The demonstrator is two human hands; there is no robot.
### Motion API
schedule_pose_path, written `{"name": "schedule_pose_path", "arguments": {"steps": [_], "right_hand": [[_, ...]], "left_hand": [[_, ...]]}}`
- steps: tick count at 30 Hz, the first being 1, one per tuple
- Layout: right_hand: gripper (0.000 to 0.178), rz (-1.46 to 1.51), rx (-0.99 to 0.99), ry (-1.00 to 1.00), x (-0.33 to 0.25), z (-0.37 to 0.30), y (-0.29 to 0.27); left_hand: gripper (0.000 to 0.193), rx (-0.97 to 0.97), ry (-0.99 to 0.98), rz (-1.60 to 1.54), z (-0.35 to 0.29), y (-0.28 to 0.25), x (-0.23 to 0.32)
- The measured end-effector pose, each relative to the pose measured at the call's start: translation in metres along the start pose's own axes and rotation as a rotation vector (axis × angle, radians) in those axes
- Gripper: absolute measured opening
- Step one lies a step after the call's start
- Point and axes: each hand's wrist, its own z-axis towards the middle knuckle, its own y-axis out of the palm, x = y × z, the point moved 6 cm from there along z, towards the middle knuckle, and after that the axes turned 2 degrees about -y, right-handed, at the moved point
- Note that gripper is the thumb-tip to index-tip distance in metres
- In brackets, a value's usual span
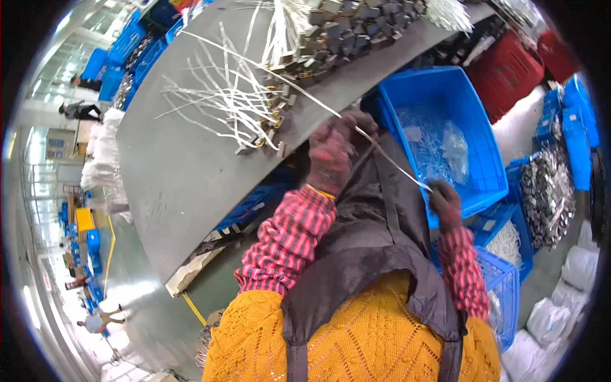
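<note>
My left hand [331,153], in a dark reddish glove, is closed near the table's edge, above my lap. From it a thin white strip [389,156] runs to my right hand [445,204], also gloved, whose fingers are closed on the strip's end beside the blue bin. Another white length [280,77] stretches from my left hand up across the table; I cannot tell whether it is the same strip. Whatever else lies inside the left fist is hidden. Nearby on the table lie loose white strips [223,102] with small dark blocks [280,102] at their ends.
A grey table [172,172] spreads to the left, with a pile of dark blocks [356,28] at its far side. The blue bin [490,172] at right holds clear plastic bags. Red containers [509,73] stand beyond, white sacks [550,321] lower right. Distant people appear at left.
</note>
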Motion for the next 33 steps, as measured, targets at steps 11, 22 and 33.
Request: {"name": "schedule_pose_path", "arguments": {"steps": [11, 22, 33], "right_hand": [[0.044, 0.139, -0.328, -0.349, -0.125, 0.023, 0.124], [0.049, 0.083, -0.222, -0.398, -0.150, 0.013, 0.148], [0.056, 0.080, -0.483, -0.530, -0.185, 0.021, 0.236]], "left_hand": [[0.037, 0.374, -0.386, -0.801, 0.019, -0.062, -0.020], [0.036, 0.258, -0.471, -0.795, -0.014, -0.019, -0.001], [0.037, 0.432, -0.516, -0.652, -0.011, -0.103, -0.013]]}}
